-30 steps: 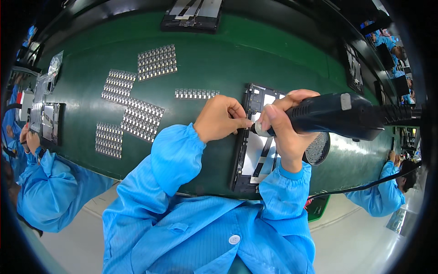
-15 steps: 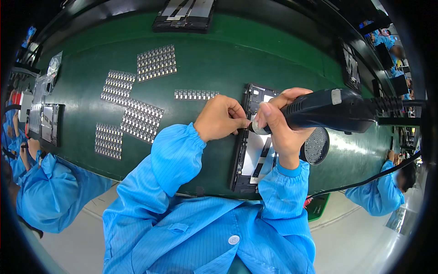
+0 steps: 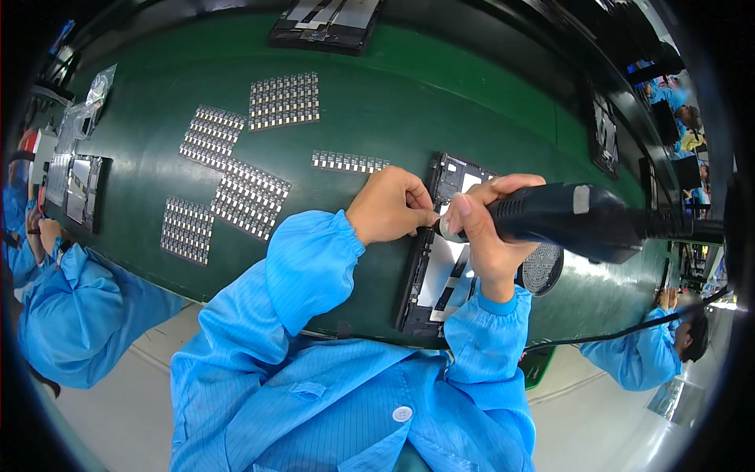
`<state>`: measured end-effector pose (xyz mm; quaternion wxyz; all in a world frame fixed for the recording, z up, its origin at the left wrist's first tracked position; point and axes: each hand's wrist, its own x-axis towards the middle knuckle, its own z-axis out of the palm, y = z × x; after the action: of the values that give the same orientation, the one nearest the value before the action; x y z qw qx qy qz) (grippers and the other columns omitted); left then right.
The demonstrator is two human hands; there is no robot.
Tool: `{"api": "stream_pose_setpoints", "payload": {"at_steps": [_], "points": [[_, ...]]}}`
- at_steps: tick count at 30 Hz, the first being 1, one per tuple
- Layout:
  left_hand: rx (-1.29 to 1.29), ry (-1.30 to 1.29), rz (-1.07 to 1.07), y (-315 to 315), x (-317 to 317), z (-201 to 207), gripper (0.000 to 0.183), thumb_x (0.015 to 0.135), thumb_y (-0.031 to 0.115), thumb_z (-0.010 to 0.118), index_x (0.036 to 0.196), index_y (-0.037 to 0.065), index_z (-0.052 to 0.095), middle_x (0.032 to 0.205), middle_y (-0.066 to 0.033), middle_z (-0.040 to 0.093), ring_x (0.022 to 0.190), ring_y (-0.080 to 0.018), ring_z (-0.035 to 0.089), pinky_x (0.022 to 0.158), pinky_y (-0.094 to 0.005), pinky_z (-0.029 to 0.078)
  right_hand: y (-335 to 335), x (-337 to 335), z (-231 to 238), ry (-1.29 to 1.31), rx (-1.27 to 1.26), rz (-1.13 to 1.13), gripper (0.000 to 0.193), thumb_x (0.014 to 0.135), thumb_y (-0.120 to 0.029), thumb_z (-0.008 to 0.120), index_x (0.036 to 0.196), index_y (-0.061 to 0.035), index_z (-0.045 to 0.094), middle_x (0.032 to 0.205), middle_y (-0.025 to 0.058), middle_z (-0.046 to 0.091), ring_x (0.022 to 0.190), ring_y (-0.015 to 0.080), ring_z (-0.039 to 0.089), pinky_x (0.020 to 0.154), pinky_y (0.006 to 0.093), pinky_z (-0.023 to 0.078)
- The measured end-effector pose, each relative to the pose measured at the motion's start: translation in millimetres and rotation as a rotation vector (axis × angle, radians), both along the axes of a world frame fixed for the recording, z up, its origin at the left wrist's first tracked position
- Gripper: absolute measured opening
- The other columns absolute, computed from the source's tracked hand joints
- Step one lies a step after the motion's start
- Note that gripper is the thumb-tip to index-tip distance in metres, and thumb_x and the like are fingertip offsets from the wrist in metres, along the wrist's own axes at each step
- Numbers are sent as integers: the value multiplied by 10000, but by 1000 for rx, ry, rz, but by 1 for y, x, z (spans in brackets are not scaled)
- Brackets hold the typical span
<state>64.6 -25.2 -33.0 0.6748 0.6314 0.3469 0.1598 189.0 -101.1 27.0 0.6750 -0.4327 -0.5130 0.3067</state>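
My right hand [image 3: 495, 248] is wrapped round a black corded electric screwdriver [image 3: 562, 216], which lies nearly level with its tip toward the left. At that tip my left hand [image 3: 393, 204] has its thumb and forefinger pinched together; whatever they hold is too small or hidden to name. Both hands are above the left edge of an opened tablet-like device [image 3: 431, 275], a dark frame with silvery panels inside. Part of the device is covered by my right hand and sleeve. Just right of it stands a round dark dish [image 3: 543, 271] with a grainy surface, partly hidden.
Several sheets of small circuit boards [image 3: 252, 197] lie on the green table [image 3: 314, 267] to the left. A short board strip [image 3: 350, 162] is near my left hand. Another opened device [image 3: 326, 27] sits at the back. Co-workers [image 3: 86, 315] in blue sit at both sides.
The view has shifted slightly. The screwdriver's rear end has dipped a little, and my right hand sits slightly lower. My left hand keeps its pinch at the tip.
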Motion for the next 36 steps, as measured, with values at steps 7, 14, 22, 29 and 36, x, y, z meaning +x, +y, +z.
{"api": "stream_pose_setpoints", "payload": {"at_steps": [7, 14, 22, 29, 36], "points": [[51, -9, -20, 0, -4, 3, 72, 744, 27, 678, 765, -31, 642, 682, -68, 646, 615, -90, 604, 536, -238, 493, -8, -7, -5, -236, 9, 19, 384, 777, 112, 610, 993, -51, 337, 653, 84, 534, 552, 140, 550, 532, 279, 483], [138, -165, 30, -1, 1, -16, 100, 730, 38, 711, 761, -32, 647, 640, -84, 639, 561, -102, 603, 480, -244, 481, -11, -3, -3, -310, -46, -75, 384, 758, 57, 684, 1018, -16, 412, 680, 54, 602, 622, 100, 594, 602, 248, 492], [-45, 119, 52, -5, 4, 9, 210, 715, 120, 788, 750, 23, 606, 684, -43, 648, 524, -76, 596, 428, -167, 424, -46, 76, 21, -313, 160, -413, 430, 719, 77, 675, 1060, -21, 433, 643, 67, 572, 533, 132, 561, 514, 273, 476], [-33, 157, 66, -8, 6, 12, 175, 727, 86, 771, 771, 5, 622, 662, -49, 642, 530, -77, 596, 429, -174, 429, -72, 170, 10, 133, 179, -690, 318, 738, 104, 671, 969, -20, 491, 627, 77, 583, 482, 153, 566, 469, 278, 477], [-29, 200, 114, -10, 9, 15, 167, 731, 70, 766, 760, 8, 614, 676, -53, 650, 533, -80, 596, 440, -182, 435, -64, 183, -4, 99, 127, -716, 283, 746, 98, 672, 958, 16, 503, 637, 61, 592, 509, 123, 570, 481, 242, 458]]}}
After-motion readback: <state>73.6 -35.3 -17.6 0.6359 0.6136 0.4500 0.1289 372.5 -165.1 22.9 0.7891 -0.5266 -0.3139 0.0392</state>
